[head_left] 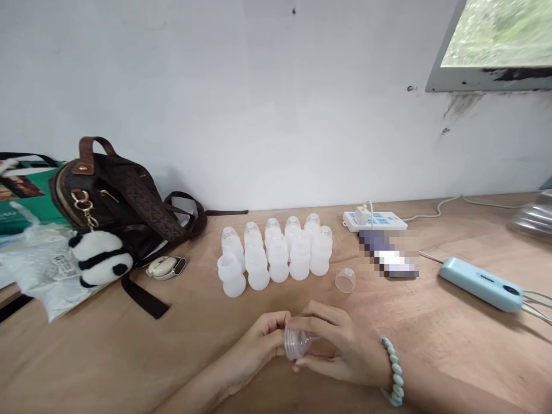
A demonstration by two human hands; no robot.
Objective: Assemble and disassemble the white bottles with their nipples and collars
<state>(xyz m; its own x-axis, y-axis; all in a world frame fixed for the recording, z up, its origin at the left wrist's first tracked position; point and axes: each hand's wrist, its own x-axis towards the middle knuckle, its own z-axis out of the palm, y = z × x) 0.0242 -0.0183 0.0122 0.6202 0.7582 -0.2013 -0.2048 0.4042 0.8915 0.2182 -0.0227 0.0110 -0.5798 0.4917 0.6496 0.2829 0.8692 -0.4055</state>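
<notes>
Both my hands meet low in the middle over a wooden table (129, 345). My right hand (340, 348), with a pale bead bracelet on its wrist, wraps round a small clear plastic bottle (297, 343). My left hand (261, 342) pinches the bottle's near end with its fingertips. Behind my hands stand several translucent white bottles (276, 253) in two rows, most with caps on. A loose clear cap (345, 280) lies on its side to the right of the rows.
A brown handbag (116, 198) with a panda plush (100, 257) sits at the left, beside a plastic bag (38, 270) and a small beige device (166, 267). A white power strip (374, 220), a blurred-out object (388, 257) and a light blue device (480, 284) lie at the right.
</notes>
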